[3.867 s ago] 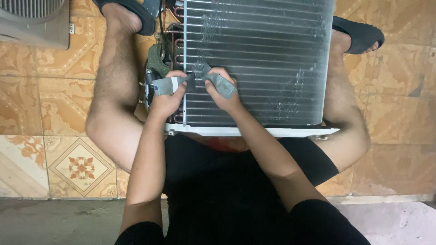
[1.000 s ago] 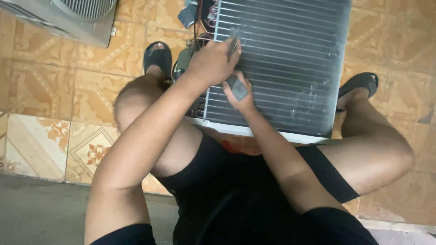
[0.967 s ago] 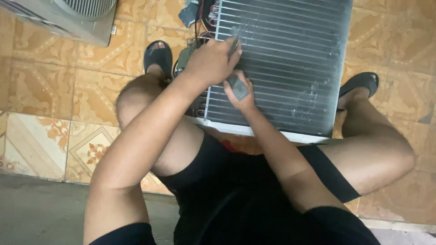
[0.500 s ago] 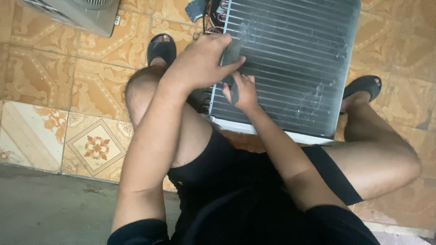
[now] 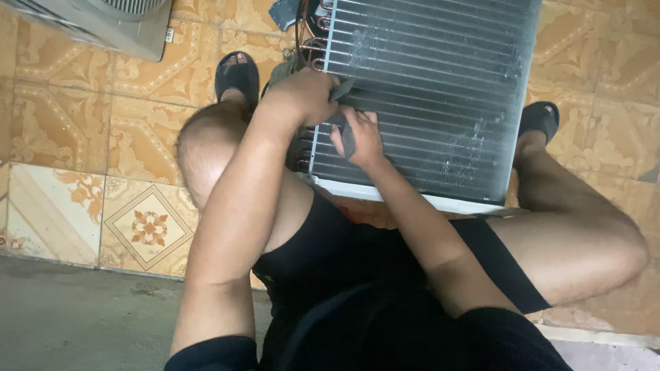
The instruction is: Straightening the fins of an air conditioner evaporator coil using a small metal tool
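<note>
The person is sitting on the tiled floor with a finned coil unit, a grey metal heat-exchanger block, standing between the knees, its white bottom rail lying nearest to the body and its copper tube bends running up the left edge. The left hand is pressing down at the coil's left edge, fingers curled tight around a small grey tool whose tip is showing past the knuckles. The right hand is lying just beside it, a little nearer, closing narrowly on a second grey piece held flat against the fins; what kind of tool either one is cannot be told. The coil is looking heavy and stiff as a whole, yet its face is made of thin, closely packed fins that are likely bending at any hard touch, and their edges are probably sharp on bare skin. The safest places to take hold appear to be the white rail and the side frame, not the fin face or the soft tube bends, which could kink. Dust is clinging in pale patches toward the right side. A black sandal is resting left of the coil, another on the right, and a grey fan housing is sitting at the far left.
</note>
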